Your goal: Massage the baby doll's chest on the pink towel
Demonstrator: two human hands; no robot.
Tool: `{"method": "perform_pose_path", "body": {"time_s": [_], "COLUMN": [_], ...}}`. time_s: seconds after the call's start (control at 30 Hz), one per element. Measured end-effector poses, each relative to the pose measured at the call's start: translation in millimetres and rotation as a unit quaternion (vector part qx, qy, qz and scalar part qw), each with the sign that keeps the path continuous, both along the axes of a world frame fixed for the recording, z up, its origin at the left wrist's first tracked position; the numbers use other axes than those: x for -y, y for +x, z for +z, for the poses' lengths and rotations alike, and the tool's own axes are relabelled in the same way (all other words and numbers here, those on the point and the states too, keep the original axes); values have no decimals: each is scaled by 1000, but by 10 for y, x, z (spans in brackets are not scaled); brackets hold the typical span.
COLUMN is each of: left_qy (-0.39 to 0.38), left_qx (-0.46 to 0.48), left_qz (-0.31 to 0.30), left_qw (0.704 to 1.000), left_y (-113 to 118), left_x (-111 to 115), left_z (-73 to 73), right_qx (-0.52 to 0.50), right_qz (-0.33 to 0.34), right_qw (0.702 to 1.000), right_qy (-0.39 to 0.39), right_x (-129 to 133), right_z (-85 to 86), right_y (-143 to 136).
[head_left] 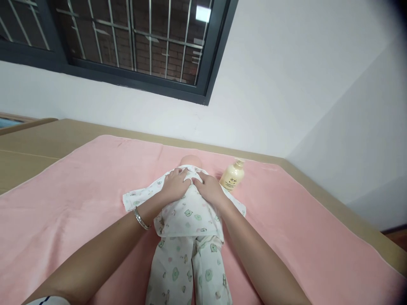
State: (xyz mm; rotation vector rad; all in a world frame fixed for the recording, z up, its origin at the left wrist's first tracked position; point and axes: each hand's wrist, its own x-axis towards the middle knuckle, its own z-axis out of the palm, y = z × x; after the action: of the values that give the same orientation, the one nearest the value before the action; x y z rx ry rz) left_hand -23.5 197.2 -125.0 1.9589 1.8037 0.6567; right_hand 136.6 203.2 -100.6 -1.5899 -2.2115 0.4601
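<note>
Bottle (pixel 232 176) beside right hand (pixel 210 189); window (pixel 140 40) beyond

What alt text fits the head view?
Left hand and right hand rest on the upper front of a patterned top worn by a doll-like figure on a pink mat. A pale yellow bottle is to the right; a barred window is beyond.

Both arms (pixel 104 243) slant forward and inward — left hand (pixel 176 184) and right hand (pixel 210 187) backs up, thumbs (pixel 187 183) out — tips nearly meeting.
</note>
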Motion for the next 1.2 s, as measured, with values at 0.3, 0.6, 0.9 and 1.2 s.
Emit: {"method": "perform_pose_path", "body": {"time_s": [0.3,0.6,0.9,1.2], "left_qy": [8,4,94,71], "left_qx": [-17,-14,-65,-53], "left_qz": [-13,-11,-1,-1], "left_qw": [1000,1000,993,996], "left_y": [11,-11,104,36], "left_x": [7,-33,95,33], "left_z": [-12,-29,-99,-48], "right_qx": [39,28,8,76], "right_qz": [-22,-4,-7,18], "right_qw": [999,1000,1000,994], "right_qy": [-9,-9,2,79], "right_x": [-60,-23,-90,105], "right_z": [-44,43,-42,-3], "right_y": [-2,4,17,-127]}}
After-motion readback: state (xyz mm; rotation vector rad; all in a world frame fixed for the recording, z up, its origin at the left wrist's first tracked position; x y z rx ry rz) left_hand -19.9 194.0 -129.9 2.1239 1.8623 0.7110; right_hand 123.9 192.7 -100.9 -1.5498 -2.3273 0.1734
